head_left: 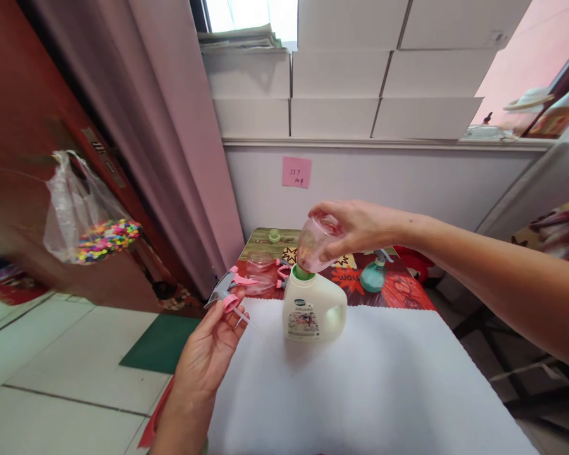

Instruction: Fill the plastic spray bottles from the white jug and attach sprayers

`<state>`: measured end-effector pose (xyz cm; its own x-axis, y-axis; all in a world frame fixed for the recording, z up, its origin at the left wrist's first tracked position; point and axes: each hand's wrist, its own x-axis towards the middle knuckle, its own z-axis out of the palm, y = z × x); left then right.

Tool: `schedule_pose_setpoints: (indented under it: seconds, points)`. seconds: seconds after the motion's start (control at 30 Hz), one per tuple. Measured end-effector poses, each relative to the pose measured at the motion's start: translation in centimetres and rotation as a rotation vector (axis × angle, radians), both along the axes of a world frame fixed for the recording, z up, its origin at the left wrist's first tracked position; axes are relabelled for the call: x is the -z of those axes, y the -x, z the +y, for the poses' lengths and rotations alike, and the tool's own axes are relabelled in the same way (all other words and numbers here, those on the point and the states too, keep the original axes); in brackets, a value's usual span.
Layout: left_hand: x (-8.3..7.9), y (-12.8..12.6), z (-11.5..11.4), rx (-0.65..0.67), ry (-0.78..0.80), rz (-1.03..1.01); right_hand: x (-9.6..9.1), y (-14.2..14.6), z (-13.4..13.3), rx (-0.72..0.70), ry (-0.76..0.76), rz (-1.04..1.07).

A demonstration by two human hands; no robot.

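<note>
1. Left hand (211, 354), left of center: I see fingers gripping the spray nozzle (231, 303); tube tip blurs out.
2. Right hand (360, 229), center: fingers clasp the pink bottle (315, 245), tipped over the white jug (308, 294); neck hard to see.

The table (408, 297) carries a white sheet (370, 392), jug (296, 294), bottles (373, 277) and cap (274, 236).

Right hand (358, 229) tips pink bottle (317, 245) over jug (307, 303); left hand (212, 354) holds sprayer (230, 303).
</note>
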<state>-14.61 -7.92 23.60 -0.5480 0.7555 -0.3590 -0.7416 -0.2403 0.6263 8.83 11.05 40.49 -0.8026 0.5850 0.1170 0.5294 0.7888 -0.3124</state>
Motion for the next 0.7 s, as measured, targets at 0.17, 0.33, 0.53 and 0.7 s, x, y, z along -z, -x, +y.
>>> schedule_pose_setpoints:
  seconds: [0.17,0.33,0.53,0.7]
  points:
    - [0.1,0.1,0.0,0.005,-0.001,0.000,-0.7,0.9,0.4,-0.006,0.000,-0.026]
    - [0.4,0.2,0.1,0.012,0.002,-0.006,-1.1,1.5,0.3,-0.022,-0.017,-0.057]
    - [0.8,0.5,0.1,0.010,-0.013,-0.007,-1.9,1.8,-0.6,0.016,-0.012,-0.121]
    - [0.8,0.4,0.2,-0.003,0.002,-0.013,-2.1,1.8,-0.9,0.038,-0.002,-0.136]
